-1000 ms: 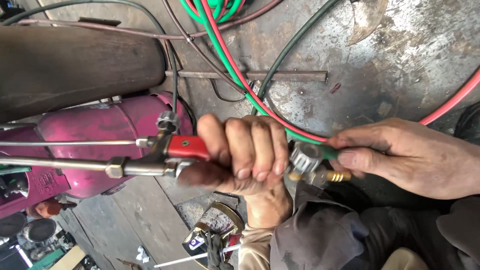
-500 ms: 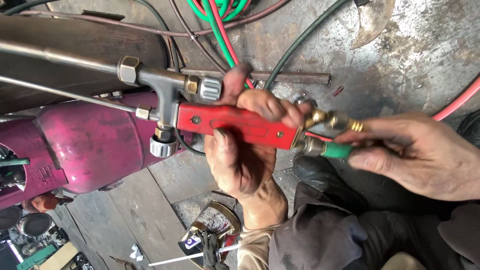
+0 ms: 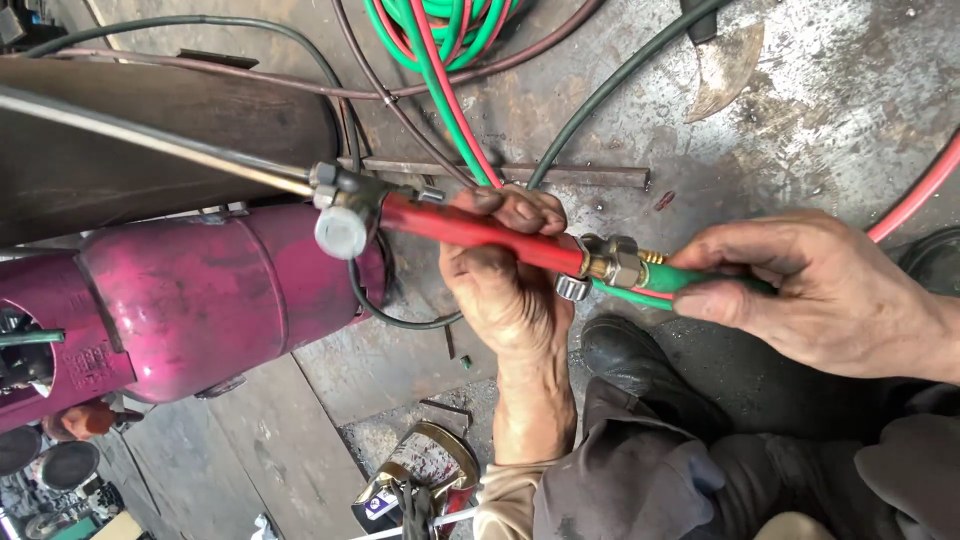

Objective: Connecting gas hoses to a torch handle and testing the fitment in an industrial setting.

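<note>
Head camera: a red-handled metal cutting torch [image 3: 480, 228] lies across the middle of the view, and everything else is placed from it. The left hand [image 3: 505, 285] wraps the red handle from beneath, its grip pressed together around the handle with the fingertips curling over the top edge. At the handle's right end sit brass hose fittings [image 3: 615, 262], and just right of them the right hand [image 3: 810, 295] has its grip pinching the green rubber hose [image 3: 690, 278] between thumb and fingers. At the handle's left end is a round silver valve knob [image 3: 341, 231], and from there thin steel tubes [image 3: 150, 138] run away to the upper left. Below and left of the torch lies a magenta steel gas cylinder [image 3: 200, 295] on its side. Above the torch, paired red and green hoses [image 3: 440, 70] trail over the stained concrete floor [image 3: 800, 110]. A flat rusty steel bar [image 3: 560, 175] lies just above the handle.
</note>
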